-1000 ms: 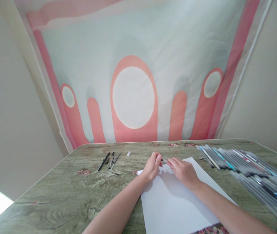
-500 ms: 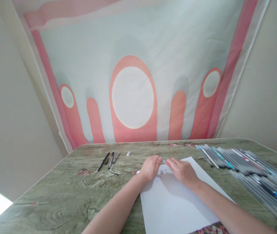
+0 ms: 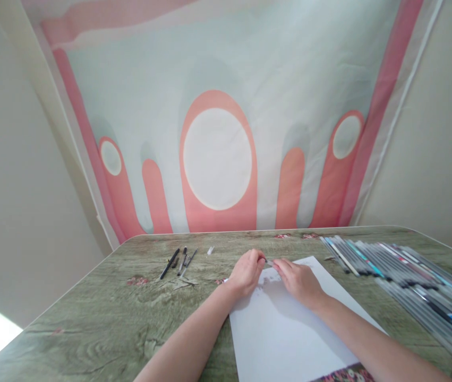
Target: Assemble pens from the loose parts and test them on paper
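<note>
Over the far end of a white sheet of paper (image 3: 285, 329), my left hand (image 3: 246, 273) and my right hand (image 3: 298, 282) face each other, fingers pinched. A small, slim, greyish piece (image 3: 269, 262) spans the gap between their fingertips, and each hand grips one end of it. Its exact kind is too small to make out. Under the fingers, dark specks (image 3: 269, 279) lie scattered on the paper among the hands' shadows.
To the left lie a black pen (image 3: 169, 264) and several slim pen-like parts (image 3: 182, 261). A small whitish piece (image 3: 210, 250) lies beyond them. Rows of clear, dark-ended pens (image 3: 401, 265) cover the right side of the wood-patterned table (image 3: 90, 323). A printed cloth (image 3: 273, 69) hangs behind.
My left fingers have lifted and curled slightly around the small piece, and a little more of it shows between the hands. The other things lie as before.
</note>
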`<state>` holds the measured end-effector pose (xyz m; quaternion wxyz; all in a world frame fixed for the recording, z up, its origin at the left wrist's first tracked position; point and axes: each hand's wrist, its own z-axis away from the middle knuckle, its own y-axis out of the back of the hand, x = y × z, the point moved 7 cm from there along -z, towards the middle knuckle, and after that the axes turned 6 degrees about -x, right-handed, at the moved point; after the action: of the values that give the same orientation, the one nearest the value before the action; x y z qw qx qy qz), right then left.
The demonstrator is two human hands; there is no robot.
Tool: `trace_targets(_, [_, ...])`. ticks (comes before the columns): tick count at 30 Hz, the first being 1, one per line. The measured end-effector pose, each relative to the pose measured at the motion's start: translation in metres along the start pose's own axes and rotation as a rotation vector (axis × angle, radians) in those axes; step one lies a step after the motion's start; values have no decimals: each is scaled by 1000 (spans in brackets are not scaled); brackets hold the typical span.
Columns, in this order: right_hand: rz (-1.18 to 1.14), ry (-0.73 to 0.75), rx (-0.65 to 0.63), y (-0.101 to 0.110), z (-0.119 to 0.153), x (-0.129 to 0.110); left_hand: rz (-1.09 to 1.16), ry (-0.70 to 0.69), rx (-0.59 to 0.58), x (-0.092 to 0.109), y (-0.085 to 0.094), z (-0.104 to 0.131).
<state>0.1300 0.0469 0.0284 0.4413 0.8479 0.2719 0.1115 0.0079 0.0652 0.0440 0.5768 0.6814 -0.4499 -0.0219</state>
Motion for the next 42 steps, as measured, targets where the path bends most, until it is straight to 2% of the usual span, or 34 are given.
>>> trace_targets(6, [-37,12,-12,-2,1,-2,-7,2,11,-2,-3,-1])
trace_targets(17, [-3,41,86,5,1,-4,10,29,22,-2,-2,-1])
trace_targets(27, [-12,75,104,14,0,-11,-64,70,14,-1,0,-3])
trace_targets(34, [10,84,114,17,0,-12,220,143,-9,-7,-9,-4])
trace_targets(42, [56,60,111,16,1,-10,403,186,69,-16,-18,-6])
